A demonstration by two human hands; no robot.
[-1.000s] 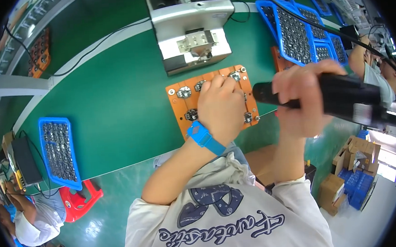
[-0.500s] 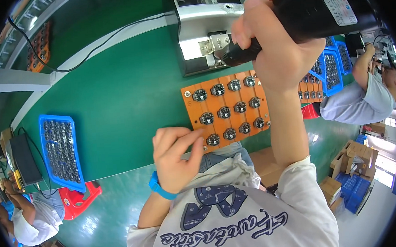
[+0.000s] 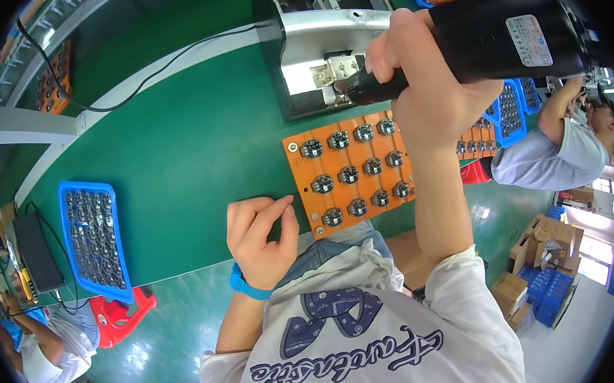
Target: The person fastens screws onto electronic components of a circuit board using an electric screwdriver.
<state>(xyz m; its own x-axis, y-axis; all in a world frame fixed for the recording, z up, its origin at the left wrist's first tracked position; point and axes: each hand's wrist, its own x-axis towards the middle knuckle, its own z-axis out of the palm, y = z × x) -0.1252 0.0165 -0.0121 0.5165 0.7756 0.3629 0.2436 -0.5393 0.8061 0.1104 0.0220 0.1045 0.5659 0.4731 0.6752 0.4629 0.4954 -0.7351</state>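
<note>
My right hand is wrapped round a black power screwdriver with a pale label on its body. The screwdriver's narrow end reaches the metal pick-up part of a screw feeder. Below it, an orange fixture board carries rows of small black-and-silver round parts; my right hand and forearm hide its right side. Just left of this board is my left hand, its thumb and index fingertips drawn together and the other fingers curled. Whether anything tiny is between those fingertips cannot be seen.
A blue tray of similar parts lies on the green table at left. More blue trays stand at right. People sit at both sides, with a red stool at left. A cable runs to the feeder.
My left hand has drawn back leftward from the orange board's edge, its thumb and index finger coming closer together. My right hand keeps the screwdriver at the feeder, nearly still.
</note>
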